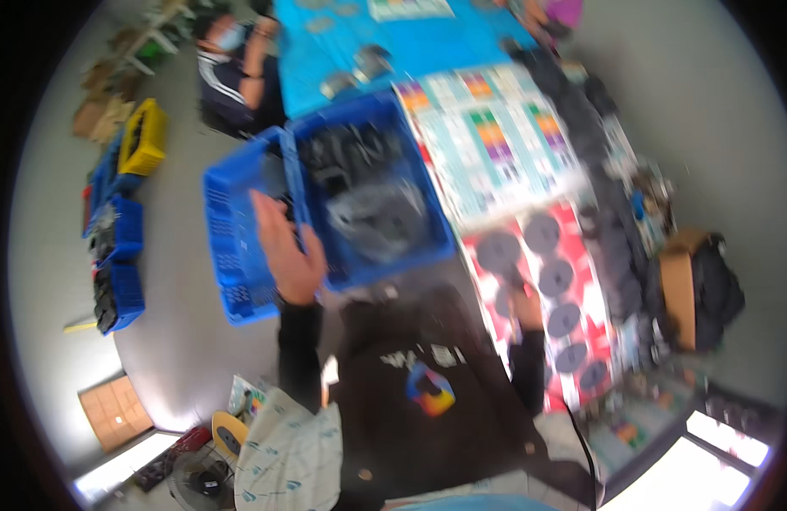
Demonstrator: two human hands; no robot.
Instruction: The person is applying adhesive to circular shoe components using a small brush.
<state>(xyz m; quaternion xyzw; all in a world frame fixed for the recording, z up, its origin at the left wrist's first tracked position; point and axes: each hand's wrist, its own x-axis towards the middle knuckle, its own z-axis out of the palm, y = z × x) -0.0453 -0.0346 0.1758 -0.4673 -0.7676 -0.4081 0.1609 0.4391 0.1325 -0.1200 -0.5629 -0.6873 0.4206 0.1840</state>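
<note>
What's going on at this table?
A person in a black top stands at a table. Their left hand rests on the wall between two blue crates; the nearer-table crate holds dark parts in clear bags. Their right hand is down on a red sheet laid with round dark discs. The picture is blurred, so the grip is unclear. Another person sits beyond the crates.

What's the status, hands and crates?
Left hand open, resting on blue crate rim. Right hand on the red sheet by dark discs; grip unclear. Crate holds dark parts; second crate alongside.
</note>
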